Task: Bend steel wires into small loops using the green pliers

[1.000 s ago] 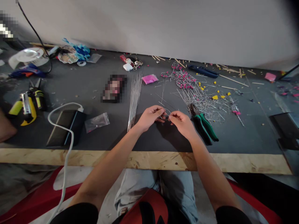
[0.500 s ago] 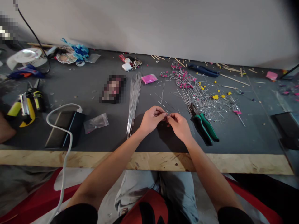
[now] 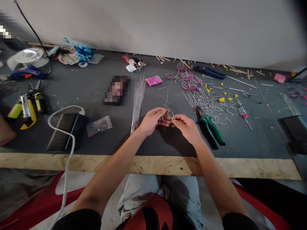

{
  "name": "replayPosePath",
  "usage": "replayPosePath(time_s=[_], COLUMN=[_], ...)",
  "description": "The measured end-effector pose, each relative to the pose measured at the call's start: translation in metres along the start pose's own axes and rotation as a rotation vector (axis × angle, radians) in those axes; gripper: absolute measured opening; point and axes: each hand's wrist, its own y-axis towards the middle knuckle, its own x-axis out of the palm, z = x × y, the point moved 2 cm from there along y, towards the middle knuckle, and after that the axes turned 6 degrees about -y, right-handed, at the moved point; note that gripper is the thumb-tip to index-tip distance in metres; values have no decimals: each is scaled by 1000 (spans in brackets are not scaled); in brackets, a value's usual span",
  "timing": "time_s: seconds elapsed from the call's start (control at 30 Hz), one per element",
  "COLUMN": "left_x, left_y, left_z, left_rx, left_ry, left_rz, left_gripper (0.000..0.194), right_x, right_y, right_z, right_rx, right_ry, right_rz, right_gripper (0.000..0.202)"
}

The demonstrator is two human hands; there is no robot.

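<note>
Between my two hands is a thin wire bent into a ring (image 3: pixel 172 112), its twisted lower part running along my left fingers. My left hand (image 3: pixel 153 120) pinches the ring's left side between thumb and fingers. On the right, my right hand (image 3: pixel 186 127) grips the ring's lower right side with its fingertips. A bundle of straight wires (image 3: pixel 137 102) lies just left of my left hand. Green-handled pliers (image 3: pixel 210 127) rest to the right of my right hand, jaws pointing away from me.
Behind the pliers spreads a pile of wire pieces (image 3: pixel 192 83) with pink and yellow bits. A pink packet (image 3: pixel 153 80) lies beyond my hands. Further left are a power bank (image 3: pixel 67 132) with a white cable, a plastic bag (image 3: pixel 99 126) and yellow-black cutters (image 3: pixel 38 99).
My hands have turned and drawn slightly apart, so the wire ring now stands in plain sight between them. The left fingers have opened out beneath it.
</note>
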Motion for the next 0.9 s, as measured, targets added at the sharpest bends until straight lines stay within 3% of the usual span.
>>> replayPosePath(time_s=[0.13,0.33,0.6,0.9], left_x=[-1,-3,2,9], left_y=[-1,1,2,-3], left_z=[1,-4,-6,-11], left_rx=[-63,-174,154,296], left_ry=[-11,-79,44,225], left_rz=[7,-72,90,100], left_gripper=[20,17,23,22], right_x=[-1,0,-1,1], right_y=[-1,-3,3,4], right_z=[-1,-2,7,10], right_rx=[-35,-42,70,162], right_ry=[-85,-103,23,185], right_rz=[-31,-101,99,150], right_gripper=[18,19,22,18])
